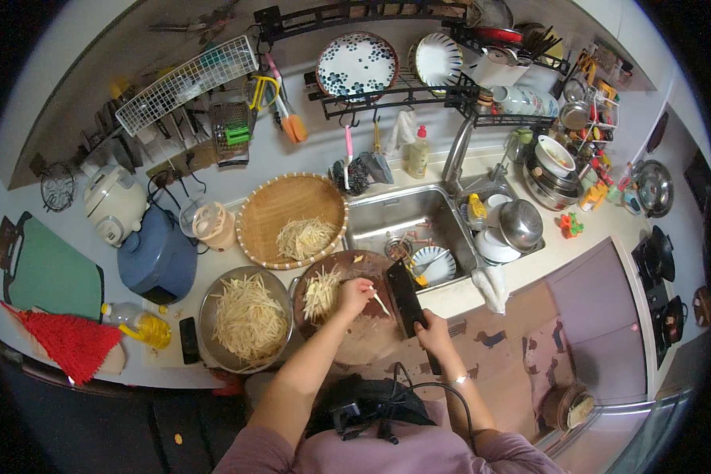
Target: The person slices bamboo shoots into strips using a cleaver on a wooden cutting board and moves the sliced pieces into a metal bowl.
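Note:
My left hand (356, 296) pinches a thin whitish strip (380, 301) over the round wooden chopping board (367, 346). A dark broad-bladed cleaver (404, 293) is gripped by its handle in my right hand (435, 333), its blade over the board's right edge. A pile of pale cut strips (322, 295) lies on the board just left of my left hand. More pale strips (250, 320) fill a steel bowl (206, 340) left of the board. Behind the board, a woven bamboo tray (272, 204) holds a smaller heap of strips (305, 238).
Right of the tray is a steel sink (370, 219) with a striped plate (435, 265) in it. A white cloth (490, 288) hangs over the counter's front edge. At the left stand an oil bottle (145, 327), a phone (188, 340) and a blue pot (157, 255).

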The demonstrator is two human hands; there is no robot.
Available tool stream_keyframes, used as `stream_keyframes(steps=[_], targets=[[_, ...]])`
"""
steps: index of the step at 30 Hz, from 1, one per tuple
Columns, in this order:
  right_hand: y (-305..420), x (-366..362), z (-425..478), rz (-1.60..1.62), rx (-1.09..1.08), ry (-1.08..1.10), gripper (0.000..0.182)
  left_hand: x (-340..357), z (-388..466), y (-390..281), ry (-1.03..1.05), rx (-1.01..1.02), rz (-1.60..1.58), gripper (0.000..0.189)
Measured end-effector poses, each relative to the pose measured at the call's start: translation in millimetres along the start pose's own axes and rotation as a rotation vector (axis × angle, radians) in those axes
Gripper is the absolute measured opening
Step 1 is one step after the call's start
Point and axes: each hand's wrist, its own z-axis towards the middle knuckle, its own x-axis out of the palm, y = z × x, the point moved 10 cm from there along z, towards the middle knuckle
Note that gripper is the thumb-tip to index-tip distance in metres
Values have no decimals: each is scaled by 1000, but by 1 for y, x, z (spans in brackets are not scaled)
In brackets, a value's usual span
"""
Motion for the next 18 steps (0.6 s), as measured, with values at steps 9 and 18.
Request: stream_keyframes(steps=[9,18], targets=[[32,0,-1,-271,-202,14,14,10,-46,-62,-21,544,525,23],[44,11,0,-420,-192,95,15,7,-47,-53,-110,592,455,12]])
